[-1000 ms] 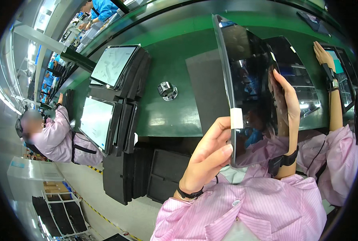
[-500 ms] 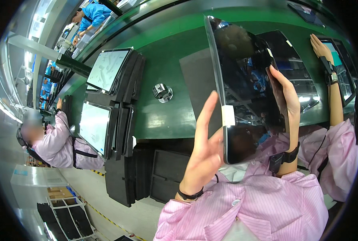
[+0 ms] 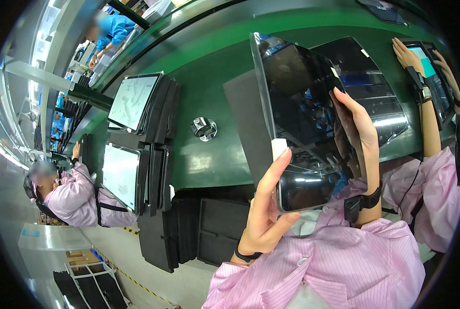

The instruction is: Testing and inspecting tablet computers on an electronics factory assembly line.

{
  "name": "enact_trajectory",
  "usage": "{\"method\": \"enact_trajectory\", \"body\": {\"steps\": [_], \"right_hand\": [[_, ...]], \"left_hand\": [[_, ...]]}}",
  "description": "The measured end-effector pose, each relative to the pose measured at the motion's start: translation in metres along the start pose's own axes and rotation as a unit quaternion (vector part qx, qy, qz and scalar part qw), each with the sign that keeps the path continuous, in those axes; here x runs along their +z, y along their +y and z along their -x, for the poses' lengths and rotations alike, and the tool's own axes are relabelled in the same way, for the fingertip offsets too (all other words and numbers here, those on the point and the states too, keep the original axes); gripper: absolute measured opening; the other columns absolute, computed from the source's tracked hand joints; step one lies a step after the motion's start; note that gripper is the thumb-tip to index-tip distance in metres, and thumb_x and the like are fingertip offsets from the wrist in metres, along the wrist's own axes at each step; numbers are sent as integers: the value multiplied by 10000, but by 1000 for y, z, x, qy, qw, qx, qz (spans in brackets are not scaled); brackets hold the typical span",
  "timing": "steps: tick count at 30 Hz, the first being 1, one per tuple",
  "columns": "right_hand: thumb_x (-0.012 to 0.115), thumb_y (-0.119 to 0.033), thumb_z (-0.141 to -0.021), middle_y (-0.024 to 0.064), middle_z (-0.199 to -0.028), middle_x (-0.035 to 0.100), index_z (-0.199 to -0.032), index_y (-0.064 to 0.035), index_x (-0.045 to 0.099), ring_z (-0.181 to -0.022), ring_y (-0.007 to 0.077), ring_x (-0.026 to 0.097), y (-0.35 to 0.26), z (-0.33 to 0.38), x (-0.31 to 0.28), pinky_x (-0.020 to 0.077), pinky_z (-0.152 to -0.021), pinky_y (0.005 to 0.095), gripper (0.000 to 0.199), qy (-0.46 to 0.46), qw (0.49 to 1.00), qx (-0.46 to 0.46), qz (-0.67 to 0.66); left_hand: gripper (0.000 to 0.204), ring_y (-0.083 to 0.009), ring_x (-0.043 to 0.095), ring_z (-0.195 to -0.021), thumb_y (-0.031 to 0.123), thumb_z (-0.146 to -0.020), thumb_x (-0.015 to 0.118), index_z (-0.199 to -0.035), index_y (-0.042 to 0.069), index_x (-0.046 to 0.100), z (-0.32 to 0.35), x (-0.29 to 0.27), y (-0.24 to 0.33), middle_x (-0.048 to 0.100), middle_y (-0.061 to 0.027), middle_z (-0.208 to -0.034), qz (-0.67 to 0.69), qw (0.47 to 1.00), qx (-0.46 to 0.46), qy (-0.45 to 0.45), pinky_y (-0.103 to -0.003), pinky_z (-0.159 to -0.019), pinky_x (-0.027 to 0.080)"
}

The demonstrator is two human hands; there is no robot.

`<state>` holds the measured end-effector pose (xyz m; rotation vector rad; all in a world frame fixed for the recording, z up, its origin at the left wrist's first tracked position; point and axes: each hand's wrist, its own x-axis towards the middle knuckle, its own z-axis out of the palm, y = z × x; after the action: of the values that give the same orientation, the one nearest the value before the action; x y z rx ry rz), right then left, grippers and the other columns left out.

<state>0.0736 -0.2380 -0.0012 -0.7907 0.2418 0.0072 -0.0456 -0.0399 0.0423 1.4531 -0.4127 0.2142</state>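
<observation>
I hold a dark glossy tablet (image 3: 302,118) upright in front of me, screen toward me, reflecting the room. My left hand (image 3: 266,208) grips its lower left corner, thumb lying along the left edge by a small white tab (image 3: 278,149). My right hand (image 3: 356,129) holds the right edge, fingers spread over the glass. Both wrists wear black bands. Behind the tablet lies a second dark panel (image 3: 374,87) on a grey mat (image 3: 243,118) on the green bench (image 3: 209,87).
A small metal fixture (image 3: 204,129) stands on the bench. To the left are racks of lit tablets (image 3: 132,103) in black foam trays (image 3: 163,216). A person in pink (image 3: 67,193) works on the left; another person's hand (image 3: 407,54) rests on a screen on the right.
The tablet has tilted and shifted slightly left and lower in view. My left hand has opened from a curled grip, fingers now extended along the edge.
</observation>
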Motion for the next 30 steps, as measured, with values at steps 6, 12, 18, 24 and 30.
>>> {"method": "enact_trajectory", "body": {"steps": [6, 12, 18, 24, 30], "right_hand": [[636, -112, -806, 69, -1043, 582, -1014, 29, 576, -1021, 111, 529, -1, -4, -5, 366, -945, 192, 258, -14, 1000, 21, -2], [649, -158, -803, 31, -1042, 575, -1074, -30, 548, -1004, 85, 522, 0, -4, -8, 369, -913, 186, 316, -25, 999, 27, 32], [642, -172, -808, 24, -1060, 569, -1105, -37, 543, -1011, 86, 514, -1, -4, -7, 355, -923, 193, 341, -32, 998, 39, 28], [586, -162, -844, 28, -1100, 554, -1121, -12, 534, -1072, 88, 487, -8, 0, -11, 303, -984, 199, 319, -54, 996, -9, 66], [581, -158, -845, 17, -1115, 535, -1178, -14, 498, -1085, 86, 474, -12, 3, -9, 295, -988, 200, 372, -53, 995, -7, 85]], "left_hand": [[801, -207, 445, -1153, 98, -744, 651, -1346, -99, 160, -1, -6, -4, 209, -219, -1414, -34, 998, 26, -48, -306, -959, 358], [857, -210, 469, -1125, 62, -705, 697, -1350, -86, 151, -2, -4, -5, 206, -214, -1413, -66, 996, 43, -51, -310, -932, 392], [818, -251, 320, -1241, 28, -724, 669, -1354, -81, 159, 0, -7, 0, 188, -217, -1420, -13, 995, 28, -97, -336, -1005, 279], [491, -230, 420, -1204, -1, -851, 454, -1304, -110, 296, 6, -17, -2, 353, -191, -1351, 398, 906, -131, -51, -310, -984, 340], [498, -220, 424, -1201, -47, -839, 446, -1305, -117, 285, 12, -19, -1, 338, -213, -1358, 436, 884, -153, -64, -300, -974, 345]]}}
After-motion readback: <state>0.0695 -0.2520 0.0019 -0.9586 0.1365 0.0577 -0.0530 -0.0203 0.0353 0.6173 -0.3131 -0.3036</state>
